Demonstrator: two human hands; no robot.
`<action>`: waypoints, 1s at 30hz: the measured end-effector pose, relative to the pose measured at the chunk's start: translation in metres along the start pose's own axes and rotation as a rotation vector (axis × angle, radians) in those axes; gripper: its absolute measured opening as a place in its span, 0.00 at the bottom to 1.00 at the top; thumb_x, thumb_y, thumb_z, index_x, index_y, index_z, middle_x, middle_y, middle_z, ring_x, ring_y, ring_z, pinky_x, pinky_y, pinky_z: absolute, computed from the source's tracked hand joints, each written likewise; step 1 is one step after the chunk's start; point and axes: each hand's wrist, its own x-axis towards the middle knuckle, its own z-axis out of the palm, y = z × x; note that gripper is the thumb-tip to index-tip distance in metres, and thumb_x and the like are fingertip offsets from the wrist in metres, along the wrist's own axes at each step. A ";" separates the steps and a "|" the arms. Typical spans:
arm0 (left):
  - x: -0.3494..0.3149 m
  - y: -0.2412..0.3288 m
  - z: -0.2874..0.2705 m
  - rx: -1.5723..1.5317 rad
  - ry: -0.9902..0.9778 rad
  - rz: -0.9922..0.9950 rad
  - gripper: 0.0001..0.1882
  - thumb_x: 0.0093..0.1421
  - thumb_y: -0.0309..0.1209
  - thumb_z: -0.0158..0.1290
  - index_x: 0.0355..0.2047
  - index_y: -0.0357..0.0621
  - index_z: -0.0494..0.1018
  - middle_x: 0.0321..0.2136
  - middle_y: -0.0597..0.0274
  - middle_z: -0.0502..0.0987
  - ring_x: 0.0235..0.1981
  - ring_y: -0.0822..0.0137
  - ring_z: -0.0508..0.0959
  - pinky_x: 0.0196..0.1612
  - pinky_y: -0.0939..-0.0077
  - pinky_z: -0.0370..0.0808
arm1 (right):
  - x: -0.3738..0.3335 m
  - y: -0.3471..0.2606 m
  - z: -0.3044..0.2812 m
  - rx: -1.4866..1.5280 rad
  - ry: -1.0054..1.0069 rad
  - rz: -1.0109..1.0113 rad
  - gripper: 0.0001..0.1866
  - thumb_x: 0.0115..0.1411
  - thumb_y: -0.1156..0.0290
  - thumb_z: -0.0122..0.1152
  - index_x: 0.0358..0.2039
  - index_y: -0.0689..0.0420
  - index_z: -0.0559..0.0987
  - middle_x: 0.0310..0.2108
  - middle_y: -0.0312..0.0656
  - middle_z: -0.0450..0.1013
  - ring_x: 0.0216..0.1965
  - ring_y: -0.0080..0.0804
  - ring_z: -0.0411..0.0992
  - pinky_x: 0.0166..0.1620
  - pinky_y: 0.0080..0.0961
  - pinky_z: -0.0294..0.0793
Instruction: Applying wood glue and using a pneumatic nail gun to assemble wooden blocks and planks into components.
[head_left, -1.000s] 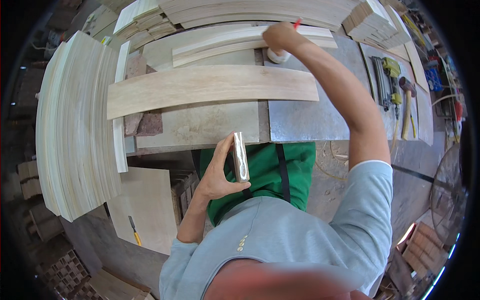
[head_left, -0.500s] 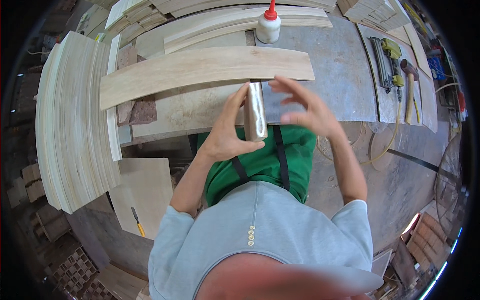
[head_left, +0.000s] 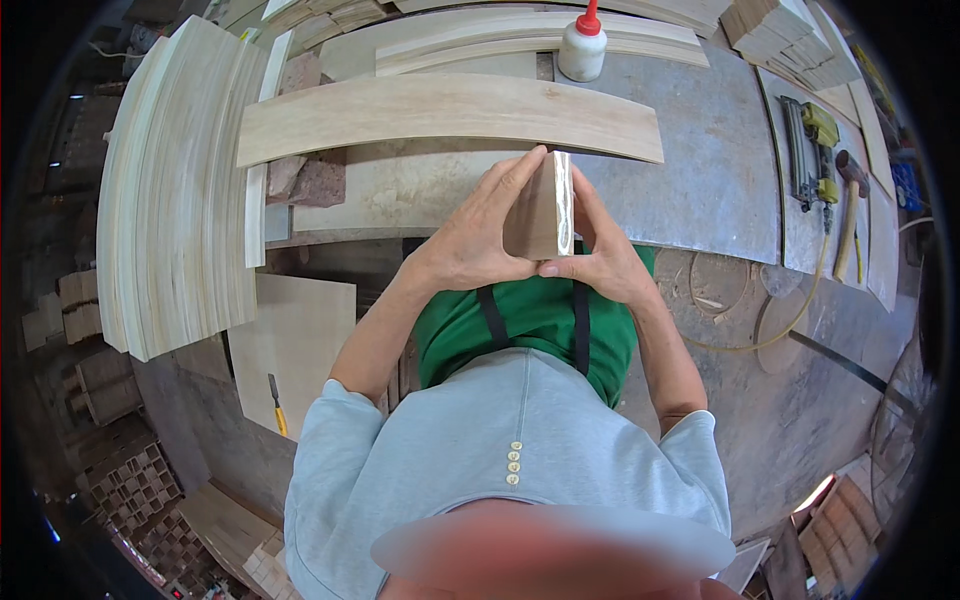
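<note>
A short wooden board [head_left: 530, 215] stands on edge between my hands in front of my lap, its narrow edge facing up. White, wet-looking glue [head_left: 563, 205] runs along that edge. My left hand [head_left: 470, 235] grips the board from the left, fingers along the far end and thumb at the near end. My right hand [head_left: 608, 262] closes on it from the right, its thumb meeting the left thumb at the near corner. Just beyond lies a long, pale wooden plank [head_left: 450, 110] across the bench. The board's underside is hidden.
A white glue bottle with a red nozzle [head_left: 582, 50] stands behind the plank. Tall stacked boards [head_left: 180, 190] rise at left. A nail gun [head_left: 810, 150] with its hose and a hammer [head_left: 852, 185] lie at right. A yellow-handled chisel [head_left: 279, 415] rests on a panel [head_left: 300, 330] at lower left.
My right hand, open and apart from the board before, has come in and closed on its right side. The board has turned, showing more of its left face. The whole view has shifted.
</note>
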 end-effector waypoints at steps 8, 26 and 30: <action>-0.004 -0.005 -0.002 -0.016 -0.133 -0.054 0.57 0.36 0.31 0.66 0.65 0.41 0.45 0.60 0.49 0.56 0.62 0.53 0.58 0.63 0.63 0.57 | -0.007 0.009 0.012 0.145 0.014 0.044 0.63 0.37 0.71 0.77 0.67 0.57 0.41 0.65 0.48 0.49 0.65 0.37 0.50 0.65 0.36 0.50; -0.002 -0.073 -0.021 0.591 -0.188 -0.059 0.50 0.38 0.29 0.65 0.62 0.42 0.53 0.58 0.47 0.58 0.59 0.45 0.60 0.62 0.59 0.59 | -0.056 -0.015 -0.074 0.071 0.360 -0.036 0.53 0.36 0.71 0.71 0.64 0.61 0.54 0.63 0.43 0.57 0.63 0.35 0.56 0.64 0.33 0.53; 0.000 -0.033 -0.009 0.332 -0.103 0.077 0.47 0.42 0.31 0.65 0.62 0.42 0.54 0.59 0.48 0.58 0.59 0.49 0.60 0.61 0.61 0.59 | -0.062 -0.011 -0.077 0.113 0.277 -0.030 0.50 0.36 0.69 0.71 0.62 0.62 0.59 0.62 0.45 0.58 0.62 0.36 0.58 0.63 0.33 0.54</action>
